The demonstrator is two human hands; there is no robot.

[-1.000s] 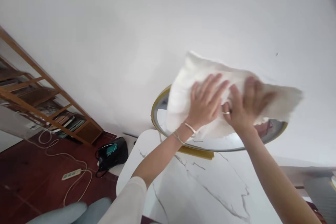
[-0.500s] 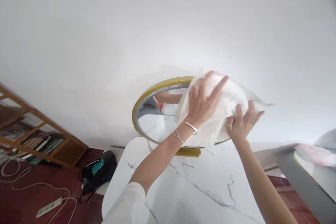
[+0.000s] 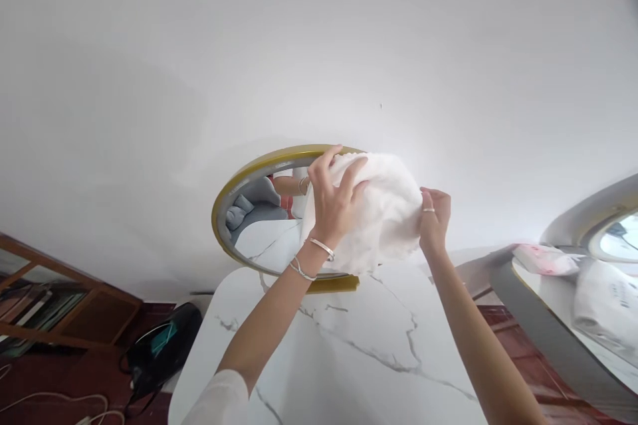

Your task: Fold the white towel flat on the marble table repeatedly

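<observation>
A white cloth cover [image 3: 386, 206] with a gathered edge lies over the right part of an oval mirror [image 3: 269, 239] with a gold and grey frame, which stands on a white marbled tabletop. My left hand [image 3: 336, 202] grips the cover's left side near the mirror's top, fingers bent over its edge. At the right side, my right hand [image 3: 434, 216] pinches the cover's border between thumb and fingers. The cloth hides the mirror's right side, and some of my fingertips are out of sight.
Marbled tabletop [image 3: 349, 372] spreads below the mirror. To the right, a second grey table [image 3: 528, 319] bears a pink-and-white packet [image 3: 545, 259] and white cloth [image 3: 605, 305]. A black bag [image 3: 164, 345], cables and a wooden shelf [image 3: 74, 312] are at the lower left.
The cover's right end is now drawn in around the mirror's right side. My right hand has gone from spread fingers to a pinch; my left fingers have bent. The view has turned right.
</observation>
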